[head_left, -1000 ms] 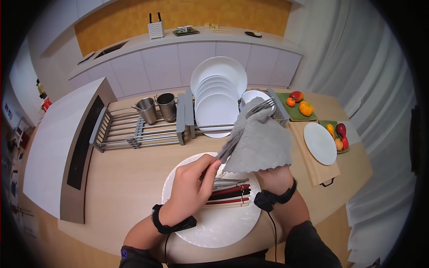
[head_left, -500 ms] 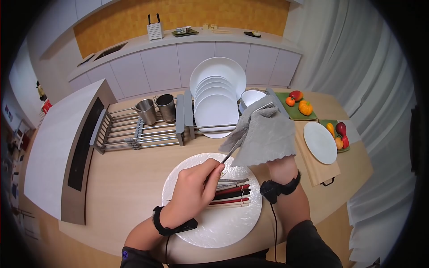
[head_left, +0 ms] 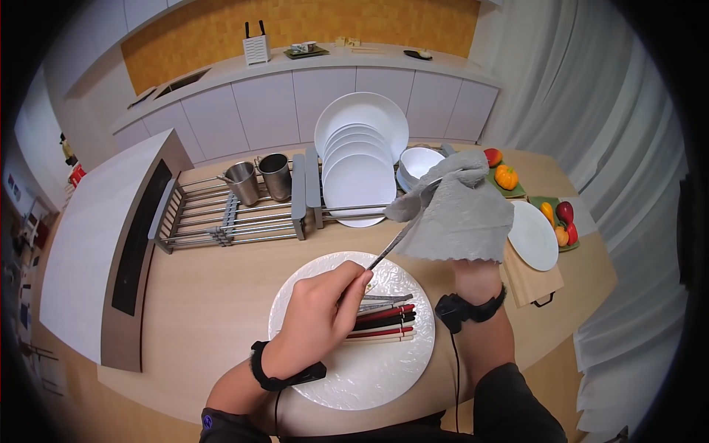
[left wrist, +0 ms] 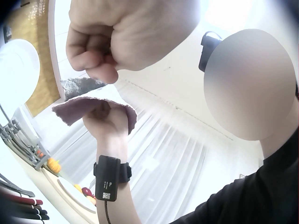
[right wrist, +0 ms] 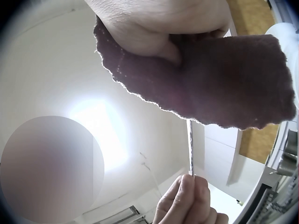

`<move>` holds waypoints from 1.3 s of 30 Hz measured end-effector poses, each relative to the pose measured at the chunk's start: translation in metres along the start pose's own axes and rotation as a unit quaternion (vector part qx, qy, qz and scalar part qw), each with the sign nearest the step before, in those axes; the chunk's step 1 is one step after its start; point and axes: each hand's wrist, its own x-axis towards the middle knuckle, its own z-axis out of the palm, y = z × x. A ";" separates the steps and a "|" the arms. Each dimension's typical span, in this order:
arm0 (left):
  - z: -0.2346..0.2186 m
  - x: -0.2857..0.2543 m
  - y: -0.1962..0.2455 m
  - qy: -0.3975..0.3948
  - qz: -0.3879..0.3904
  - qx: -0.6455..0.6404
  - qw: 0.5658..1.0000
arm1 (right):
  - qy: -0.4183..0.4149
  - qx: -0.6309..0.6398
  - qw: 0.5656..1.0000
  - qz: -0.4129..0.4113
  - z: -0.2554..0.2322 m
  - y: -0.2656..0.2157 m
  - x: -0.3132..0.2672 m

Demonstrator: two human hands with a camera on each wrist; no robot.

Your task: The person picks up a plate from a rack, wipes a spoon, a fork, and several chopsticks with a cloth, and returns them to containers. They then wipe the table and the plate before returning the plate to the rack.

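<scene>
My left hand [head_left: 317, 310] pinches the handle of a metal fork [head_left: 380, 256] over a white textured plate [head_left: 354, 384]. A grey cloth [head_left: 465, 225] wraps the fork's far end, hiding the tines. My right hand [right wrist: 173, 23] grips that cloth, its thumb bent against it in the right wrist view; its fingers are mostly covered in the head view. On the plate, red, black and cream chopsticks [head_left: 384, 323] lie beside silver utensils [head_left: 388, 300], partly behind my left hand.
Behind the plate stands a dish rack [head_left: 258, 221] with metal cups [head_left: 275, 177], upright white plates [head_left: 358, 184] and bowls [head_left: 419, 162]. To the right, a white plate [head_left: 533, 236] lies on a wooden board [head_left: 528, 284], near green trays of fruit and vegetables [head_left: 506, 177].
My right hand and the cloth have moved right, away from my left hand, baring more of the handle. The tines, visible a second ago, are now covered. My left hand stays nearly still.
</scene>
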 end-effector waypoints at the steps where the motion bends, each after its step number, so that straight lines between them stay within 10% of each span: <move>1: 0.000 0.000 0.000 0.000 0.001 -0.001 1.000 | 0.000 0.007 1.000 -0.004 -0.001 0.000 -0.001; 11: -0.001 0.000 -0.005 0.014 0.019 -0.003 1.000 | 0.016 0.098 0.995 -0.032 -0.032 0.006 0.019; 18: -0.012 0.003 0.002 0.069 -0.116 -0.155 0.979 | 0.216 0.151 0.958 0.115 -0.031 0.004 0.080; 24: -0.004 0.003 -0.005 0.066 -0.109 -0.137 0.982 | 0.037 0.279 0.912 0.300 0.027 0.013 0.057; 28: 0.002 0.002 -0.014 0.059 -0.059 -0.059 0.995 | -0.015 -0.072 0.967 0.245 0.036 -0.002 0.017; 31: 0.007 0.002 -0.016 0.061 -0.003 -0.014 0.998 | -0.167 -0.524 0.834 0.047 0.022 -0.019 -0.002; 39: 0.008 0.001 -0.016 0.051 0.015 0.006 0.999 | -0.176 -0.512 0.840 -0.031 0.033 -0.020 0.012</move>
